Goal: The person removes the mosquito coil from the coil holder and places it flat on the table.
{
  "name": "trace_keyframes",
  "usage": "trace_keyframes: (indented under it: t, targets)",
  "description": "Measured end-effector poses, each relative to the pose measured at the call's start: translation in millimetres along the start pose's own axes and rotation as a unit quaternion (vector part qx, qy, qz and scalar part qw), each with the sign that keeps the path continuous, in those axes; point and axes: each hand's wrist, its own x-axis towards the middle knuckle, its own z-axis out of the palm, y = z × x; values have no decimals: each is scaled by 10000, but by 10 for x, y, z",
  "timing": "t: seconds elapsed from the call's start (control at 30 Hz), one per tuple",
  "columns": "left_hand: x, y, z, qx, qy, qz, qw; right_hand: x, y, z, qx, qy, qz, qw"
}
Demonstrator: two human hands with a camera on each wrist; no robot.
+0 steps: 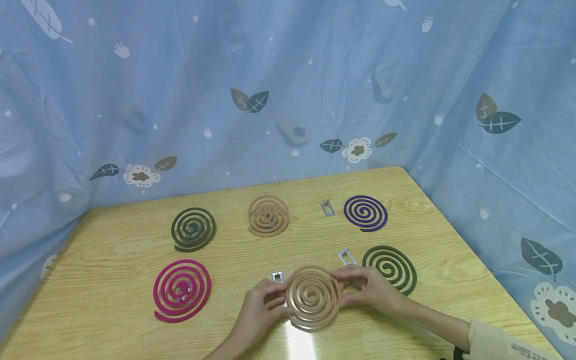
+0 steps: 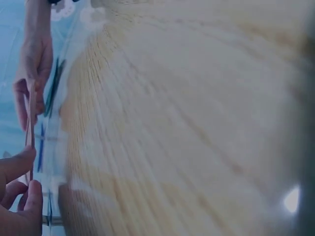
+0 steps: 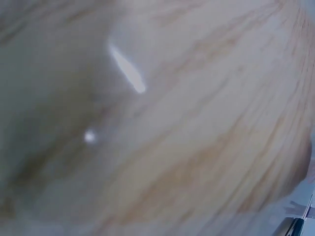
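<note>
A tan mosquito coil (image 1: 311, 294) is held between both hands, raised over the near part of the table. My left hand (image 1: 261, 307) pinches its left edge with thumb and fingers. On the opposite edge, my right hand (image 1: 373, 291) pinches it the same way. The left wrist view shows the coil (image 2: 32, 110) edge-on as a thin strip. Just beyond the left fingers lies a small metal coil stand (image 1: 277, 274), and another stand (image 1: 347, 257) is behind the right hand. A dark green coil (image 1: 388, 266) lies beside the right wrist.
Left on the wooden table (image 1: 112, 250) are a pink coil (image 1: 182, 287) and a dark green coil (image 1: 193, 228), both over metal stands. Farther back are another tan coil (image 1: 267, 216), a bare stand (image 1: 328, 208) and a purple coil (image 1: 365, 212). Blue patterned cloth (image 1: 180, 100) hangs behind.
</note>
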Motion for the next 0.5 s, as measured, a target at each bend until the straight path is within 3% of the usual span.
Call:
trace_keyframes:
  t: [0.23,0.5]
  targets:
    - [1,5,13,194,-63,-18,9998,-24,1,-35,-94,-58,-6,9999]
    - [3,29,27,336,-108,44,9994,-63,-15,-27,23,117,350,9993]
